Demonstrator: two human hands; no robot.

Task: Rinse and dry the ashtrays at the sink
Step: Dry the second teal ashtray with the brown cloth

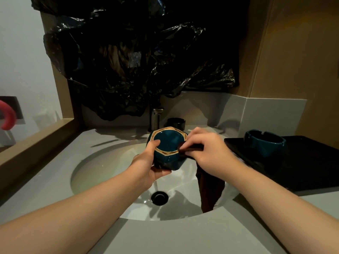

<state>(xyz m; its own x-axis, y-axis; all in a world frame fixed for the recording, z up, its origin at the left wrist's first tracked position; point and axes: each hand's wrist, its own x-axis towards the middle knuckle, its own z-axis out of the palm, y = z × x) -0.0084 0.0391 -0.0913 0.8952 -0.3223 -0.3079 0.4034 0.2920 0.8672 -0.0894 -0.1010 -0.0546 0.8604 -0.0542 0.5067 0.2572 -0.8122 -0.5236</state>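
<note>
A teal ashtray [167, 143] with an unglazed tan rim is held over the white sink basin [102, 167], its flat underside turned towards me. My left hand [148, 162] grips it from below, thumb on the rim. My right hand [207, 145] pinches a dark brown cloth [211, 189] against the ashtray's right edge; the rest of the cloth hangs down into the basin. A second teal ashtray [264, 142] stands on a black tray [302, 162] to the right. A black ashtray [176, 122] sits behind the basin beside the tap.
A chrome tap [156, 116] stands behind the basin, and the dark drain [159, 197] lies at its bottom. Black plastic sheeting [137, 52] covers the wall above. The grey counter [174, 235] runs around the basin. A red curved object [8, 116] shows at the far left.
</note>
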